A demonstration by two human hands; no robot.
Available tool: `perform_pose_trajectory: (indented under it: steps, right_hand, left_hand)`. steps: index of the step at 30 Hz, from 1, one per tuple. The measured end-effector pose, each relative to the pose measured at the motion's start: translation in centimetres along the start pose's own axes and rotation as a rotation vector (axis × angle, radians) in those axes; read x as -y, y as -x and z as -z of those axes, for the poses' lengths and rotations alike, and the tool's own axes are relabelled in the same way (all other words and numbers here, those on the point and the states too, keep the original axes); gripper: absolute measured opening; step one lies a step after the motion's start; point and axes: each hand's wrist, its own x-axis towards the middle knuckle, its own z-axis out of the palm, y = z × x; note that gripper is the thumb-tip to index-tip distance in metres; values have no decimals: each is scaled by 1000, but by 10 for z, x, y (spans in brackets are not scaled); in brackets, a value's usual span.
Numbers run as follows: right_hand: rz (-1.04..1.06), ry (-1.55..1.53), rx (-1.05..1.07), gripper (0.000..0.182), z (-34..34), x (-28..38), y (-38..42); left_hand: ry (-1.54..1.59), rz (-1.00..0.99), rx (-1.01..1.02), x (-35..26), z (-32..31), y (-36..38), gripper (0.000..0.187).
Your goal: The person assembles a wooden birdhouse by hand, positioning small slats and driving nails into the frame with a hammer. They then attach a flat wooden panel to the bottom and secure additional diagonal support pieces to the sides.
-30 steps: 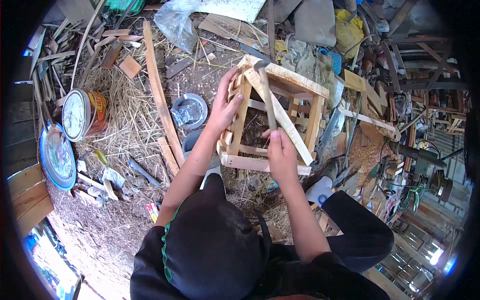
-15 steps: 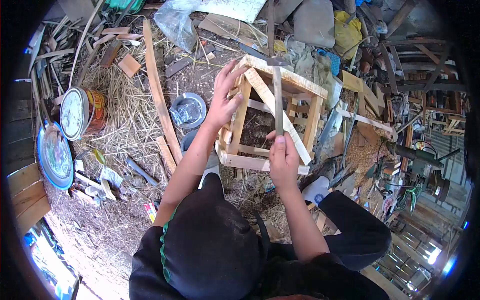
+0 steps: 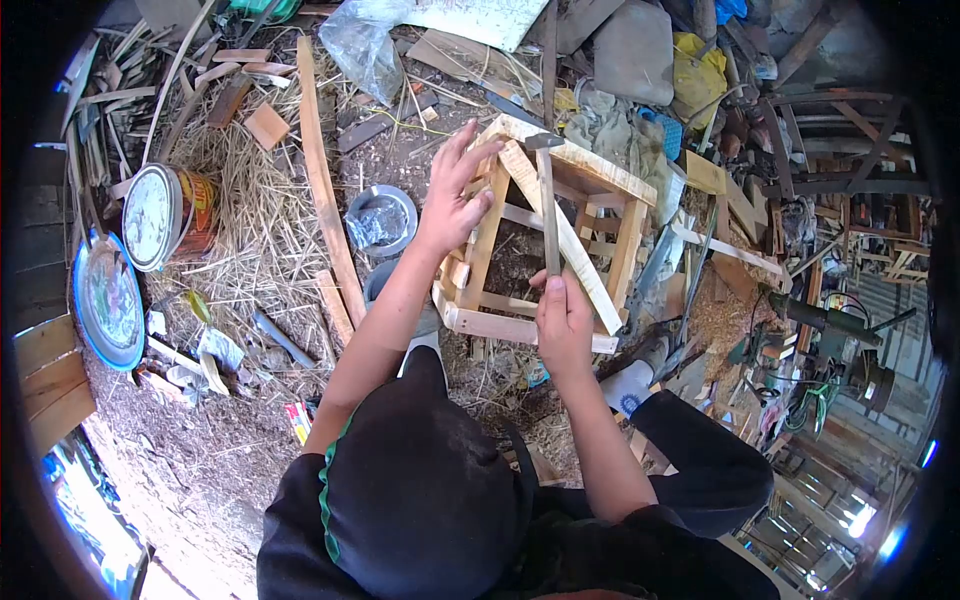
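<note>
This is a rough woodworking workshop. Offcut planks and wood scraps lie over a dirt floor strewn with straw and sawdust; a power tool and stacked wooden frames crowd the right side.

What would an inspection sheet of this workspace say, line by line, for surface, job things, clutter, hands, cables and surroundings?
Surface: dirt ground strewn with straw and sawdust.
Job's things: wooden frame of slats, standing on the ground; hammer with its head at the frame's top edge.
Clutter: tin can on its side, blue plate, grey bowl, long plank, plastic bag, wood offcuts.
Hands: left hand pressed on the frame's left side, fingers spread; right hand gripping the hammer handle.
Cables: green wires at right, by the machine.
Surroundings: machine and stacked wooden frames at right.
</note>
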Motion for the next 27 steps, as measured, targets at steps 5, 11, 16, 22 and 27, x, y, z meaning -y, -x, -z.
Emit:
perform_pose_trajectory:
  steps: [5,11,16,22,27]
  right_hand:
    - [-4,46,8,36,-1,-1,-5]
    - [8,65,4,38,-6,-11,-4]
    - [7,30,20,31,-7,-5,-9]
    - [177,-16,-78,39,-7,-1,-2]
    - [39,172,-29,39,-2,2,-14]
  left_hand:
    - [-46,20,5,0,-1,1,69]
    - [-56,34,3,-4,0,1,69]
    - [-41,27,-4,-6,0,0,69]
    - [-71,10,-9,-7,1,0,82]
    - [-87,11,-11,-6,1,-2,82]
